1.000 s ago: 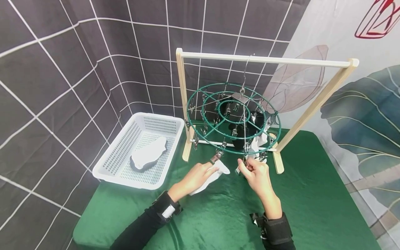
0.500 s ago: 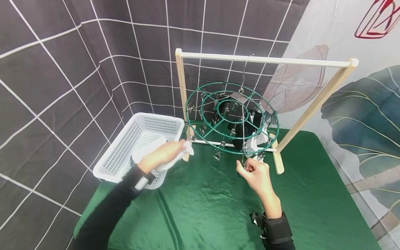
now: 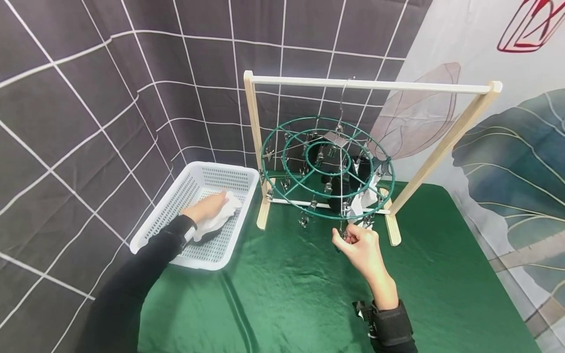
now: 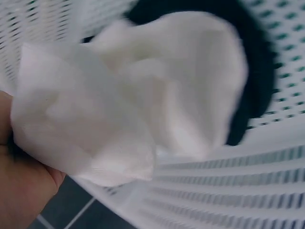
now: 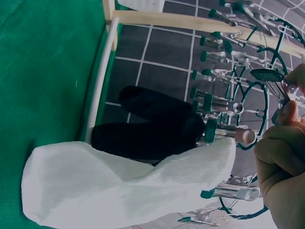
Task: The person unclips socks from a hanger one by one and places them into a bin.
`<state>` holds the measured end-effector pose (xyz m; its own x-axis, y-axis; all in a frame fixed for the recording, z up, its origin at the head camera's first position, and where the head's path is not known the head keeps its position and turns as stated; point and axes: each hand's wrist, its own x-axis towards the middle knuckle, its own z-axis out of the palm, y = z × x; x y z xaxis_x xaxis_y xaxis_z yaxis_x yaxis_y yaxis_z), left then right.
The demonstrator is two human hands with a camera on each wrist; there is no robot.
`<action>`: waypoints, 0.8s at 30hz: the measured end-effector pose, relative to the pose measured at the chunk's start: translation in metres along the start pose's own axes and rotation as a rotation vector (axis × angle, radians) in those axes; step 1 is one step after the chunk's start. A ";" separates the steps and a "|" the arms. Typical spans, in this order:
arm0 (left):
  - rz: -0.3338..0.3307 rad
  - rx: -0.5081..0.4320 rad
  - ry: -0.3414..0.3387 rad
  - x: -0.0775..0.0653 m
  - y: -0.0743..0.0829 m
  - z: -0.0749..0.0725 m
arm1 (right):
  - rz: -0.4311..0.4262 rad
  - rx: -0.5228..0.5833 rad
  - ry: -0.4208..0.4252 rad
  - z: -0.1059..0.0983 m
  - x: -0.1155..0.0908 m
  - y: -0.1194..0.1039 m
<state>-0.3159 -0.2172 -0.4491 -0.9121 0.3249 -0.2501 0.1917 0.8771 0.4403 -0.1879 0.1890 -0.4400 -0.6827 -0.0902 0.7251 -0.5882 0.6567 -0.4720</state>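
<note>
Over the basket, my left hand [image 3: 206,206] holds a white sock [image 4: 76,114] at its edge, between thumb and fingers. Beneath it lie another bunched white piece [image 4: 195,81] and a dark one [image 4: 261,62], partly covered. At the front rim of the round green hanger [image 3: 289,193], my right hand [image 3: 364,242] pinches a metal clip [image 5: 275,86] with green tips; no cloth shows in the clip. Close by, a white sock [image 5: 119,186] and black socks [image 5: 147,126] hang from other clips.
The white perforated basket [image 3: 140,238] stands at the left on the green cloth [image 3: 282,294]. A wooden stand [image 3: 437,152] with a white bar [image 3: 300,81] carries the hanger by its hook. Several bare clips [image 3: 304,218] dangle from the rings. A grid-patterned curtain [image 3: 198,63] hangs behind.
My left hand has moved left with the white sock, from below the hanger's front into the basket. My right hand has stayed at the clip.
</note>
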 end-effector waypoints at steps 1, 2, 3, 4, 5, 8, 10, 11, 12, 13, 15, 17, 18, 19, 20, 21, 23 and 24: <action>-0.036 -0.006 -0.008 0.001 -0.004 0.003 | 0.001 -0.002 -0.001 0.000 0.000 0.000; -0.060 -0.002 -0.008 0.002 -0.007 0.006 | 0.001 -0.003 -0.002 0.000 0.000 0.000; -0.065 0.041 0.003 0.003 -0.010 0.009 | 0.001 -0.006 -0.003 0.000 0.000 0.000; -0.083 0.057 0.008 0.004 -0.013 0.011 | 0.001 -0.006 -0.002 0.000 0.000 0.000; -0.097 0.072 0.019 0.005 -0.015 0.013 | 0.000 -0.008 0.001 0.000 0.000 0.000; -0.136 0.121 0.054 0.008 -0.022 0.017 | 0.001 -0.005 0.005 -0.001 -0.001 0.000; -0.158 0.138 0.085 0.010 -0.026 0.022 | 0.003 0.000 0.007 -0.001 -0.001 0.001; -0.156 0.163 0.100 0.011 -0.028 0.025 | 0.005 0.001 0.008 -0.001 -0.001 0.001; -0.151 0.194 0.113 0.012 -0.031 0.028 | 0.008 0.002 0.008 -0.002 -0.002 0.001; -0.138 0.229 0.122 0.014 -0.033 0.032 | 0.008 0.001 0.011 -0.002 -0.002 0.001; -0.141 0.265 0.156 0.016 -0.037 0.039 | 0.006 -0.001 0.020 -0.002 -0.002 0.002; -0.143 0.290 0.178 0.018 -0.040 0.045 | 0.002 -0.003 0.027 -0.001 -0.002 0.003; -0.150 0.294 0.183 0.020 -0.041 0.048 | 0.000 -0.002 0.029 -0.001 -0.003 0.003; -0.156 0.300 0.186 0.021 -0.042 0.050 | -0.001 -0.001 0.031 0.000 -0.003 0.004; -0.163 0.298 0.188 0.022 -0.043 0.052 | 0.000 0.001 0.030 0.000 -0.003 0.004; -0.163 0.297 0.187 0.023 -0.044 0.054 | 0.001 0.004 0.028 0.000 -0.003 0.004; -0.164 0.303 0.179 0.025 -0.044 0.056 | 0.006 0.006 0.022 -0.001 -0.003 0.003; -0.167 0.299 0.176 0.025 -0.044 0.057 | 0.012 0.006 0.018 -0.001 -0.002 0.003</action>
<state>-0.3263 -0.2271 -0.5241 -0.9829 0.1261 -0.1342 0.1089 0.9857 0.1285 -0.1877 0.1923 -0.4428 -0.6818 -0.0689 0.7283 -0.5824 0.6534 -0.4835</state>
